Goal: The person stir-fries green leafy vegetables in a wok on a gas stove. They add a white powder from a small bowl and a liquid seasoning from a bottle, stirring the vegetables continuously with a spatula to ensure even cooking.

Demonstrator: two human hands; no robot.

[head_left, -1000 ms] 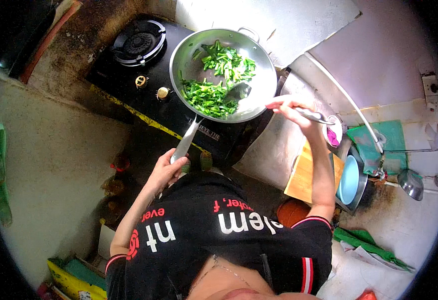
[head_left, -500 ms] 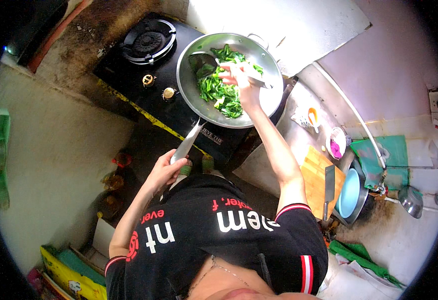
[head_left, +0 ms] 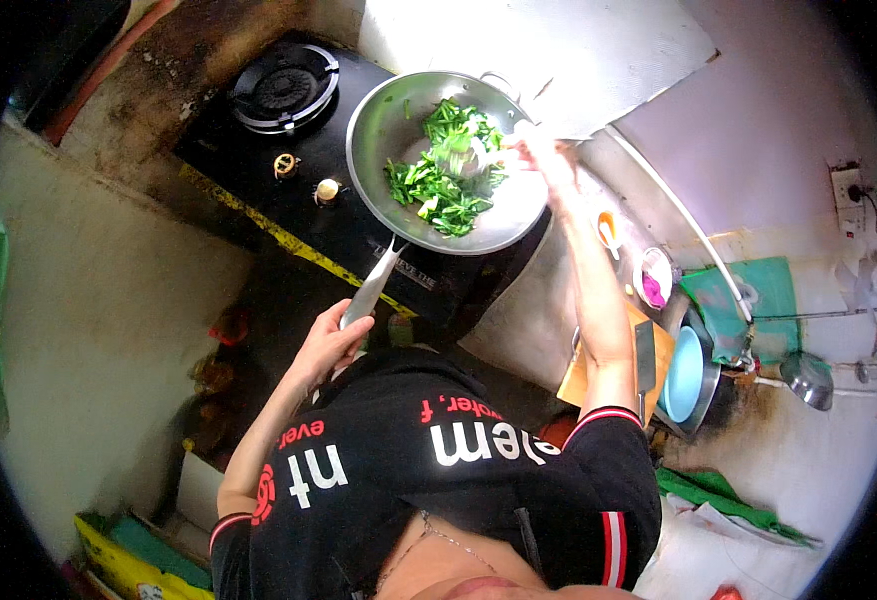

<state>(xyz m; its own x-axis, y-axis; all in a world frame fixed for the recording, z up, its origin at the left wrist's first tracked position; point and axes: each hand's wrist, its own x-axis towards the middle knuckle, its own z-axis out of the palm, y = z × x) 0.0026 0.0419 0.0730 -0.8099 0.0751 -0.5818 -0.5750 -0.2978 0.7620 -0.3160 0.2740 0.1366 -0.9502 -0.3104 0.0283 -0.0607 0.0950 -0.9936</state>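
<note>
Chopped leafy greens (head_left: 419, 185) lie in a large steel wok (head_left: 372, 150) on the black gas stove (head_left: 259, 185). My left hand (head_left: 331, 345) is closed around the wok's long metal handle (head_left: 369, 290), which points toward my body. Over the wok's right side is my right hand (head_left: 547, 160), smeared by motion and washed out by glare. It grips a metal spatula, whose blade is blurred among the greens; some of the leaves there are blurred too.
Left of the wok is a second burner (head_left: 287, 90). On the right-hand counter are an orange-and-white spoon (head_left: 608, 230), a white bowl (head_left: 653, 275), a wooden cutting board (head_left: 574, 383), a cleaver (head_left: 645, 355) and a blue basin (head_left: 683, 375). A metal ladle (head_left: 809, 380) hangs farther right.
My right hand has swung right, from above the greens to the wok's right side. The greens have shifted in the wok. My left hand keeps its hold on the handle.
</note>
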